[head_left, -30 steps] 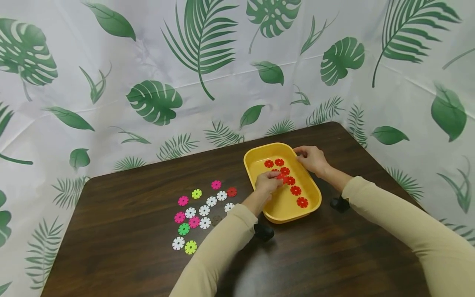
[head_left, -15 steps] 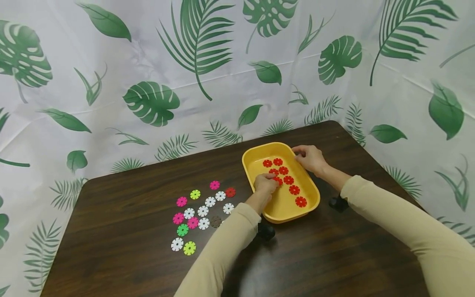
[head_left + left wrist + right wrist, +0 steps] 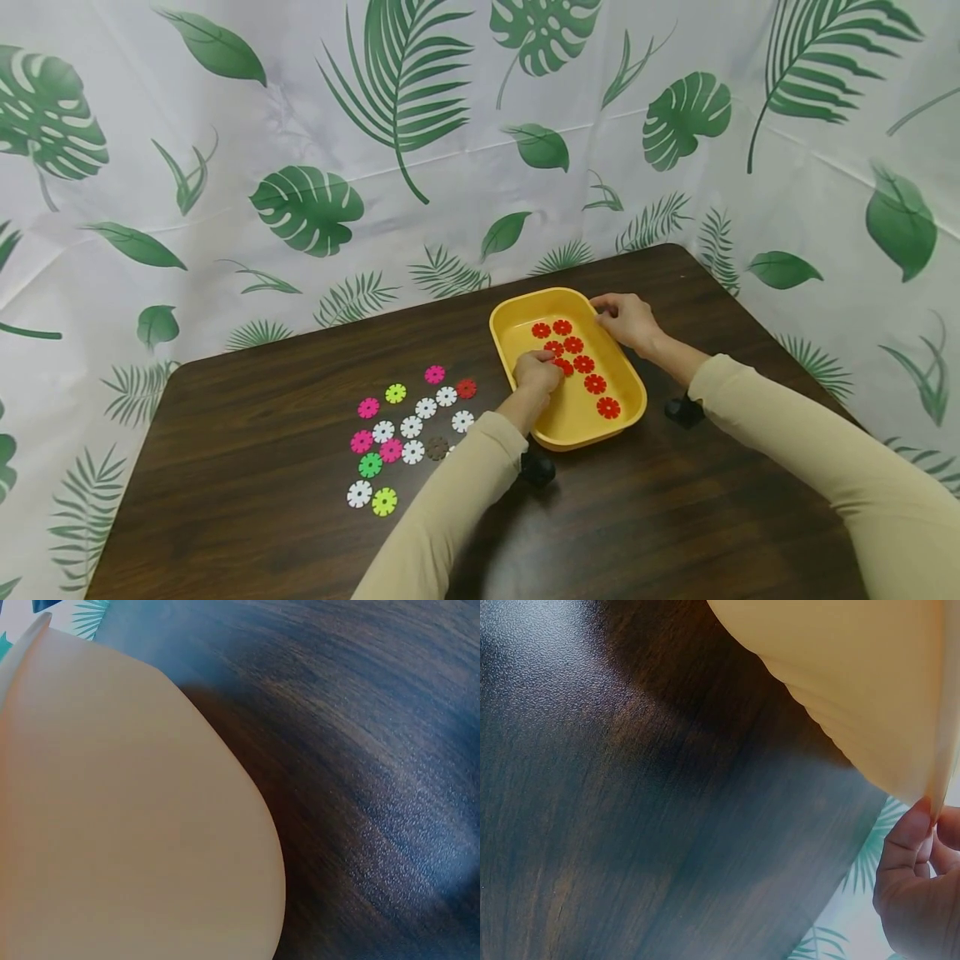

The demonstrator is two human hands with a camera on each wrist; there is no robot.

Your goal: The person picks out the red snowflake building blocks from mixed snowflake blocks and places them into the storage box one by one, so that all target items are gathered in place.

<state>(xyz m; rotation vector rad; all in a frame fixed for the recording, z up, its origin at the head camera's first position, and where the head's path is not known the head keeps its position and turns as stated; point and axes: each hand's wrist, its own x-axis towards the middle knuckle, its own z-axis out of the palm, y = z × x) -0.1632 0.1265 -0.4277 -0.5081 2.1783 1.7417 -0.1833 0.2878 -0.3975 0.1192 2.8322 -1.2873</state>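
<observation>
In the head view my left hand (image 3: 536, 373) reaches over the near-left wall of a yellow plastic tray (image 3: 573, 418). Its curled fingers are at a notched red disc (image 3: 566, 367), a flower-shaped connector piece, partly covered by them. Several more red discs (image 3: 596, 384) lie in two joining lines on the tray's floor. My right hand (image 3: 628, 322) grips the tray's far-right rim; the right wrist view shows thumb and fingers (image 3: 909, 851) pinching that edge. Only the tray's outer wall (image 3: 150, 802) and the tabletop fill most of the left wrist view.
Left of the tray, loose notched discs lie on the dark wooden table (image 3: 262, 467): white (image 3: 411, 427), pink (image 3: 368, 407), yellow (image 3: 385, 502), green (image 3: 370, 465), brown (image 3: 437, 448) and one dark red disc (image 3: 467, 388). A leaf-print cloth (image 3: 442, 150) hangs behind.
My left hand has come slightly down within the tray with its red disc, and has barely moved in the last half second. The right hand keeps its grip on the rim.
</observation>
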